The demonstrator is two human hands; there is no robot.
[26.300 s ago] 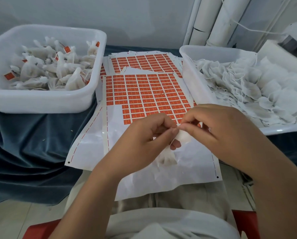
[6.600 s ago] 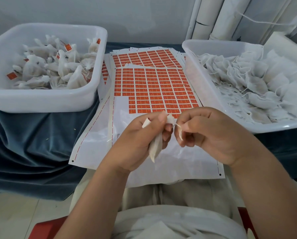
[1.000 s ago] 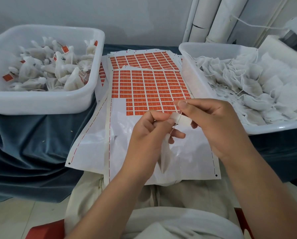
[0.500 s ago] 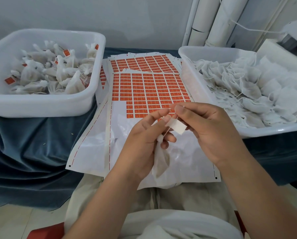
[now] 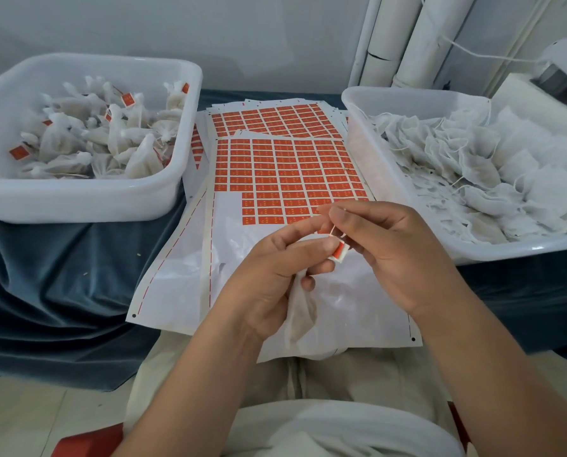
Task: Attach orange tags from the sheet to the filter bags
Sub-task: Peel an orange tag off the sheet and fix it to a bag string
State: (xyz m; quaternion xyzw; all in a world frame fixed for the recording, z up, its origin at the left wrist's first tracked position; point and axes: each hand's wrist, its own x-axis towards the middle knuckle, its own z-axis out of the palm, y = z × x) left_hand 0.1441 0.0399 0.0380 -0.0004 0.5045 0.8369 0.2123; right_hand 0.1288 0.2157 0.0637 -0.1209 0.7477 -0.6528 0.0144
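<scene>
Pinching orange tag point(image 5: 340, 253) and filter bag point(image 5: 300, 321) in left hand point(image 5: 275, 275), string point(image 5: 332, 230) in right hand point(image 5: 391, 258), lay string along the tag's middle, then fold squarely shut.

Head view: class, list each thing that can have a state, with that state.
Left hand: grips filter bag, pinches orange tag.
Right hand: pinches string.
Filter bag: hanging limp.
Orange tag: held at the string.
Tag sheet: partly peeled.
Left tub: holds tagged bags.
Right tub: holds untagged bags.
</scene>
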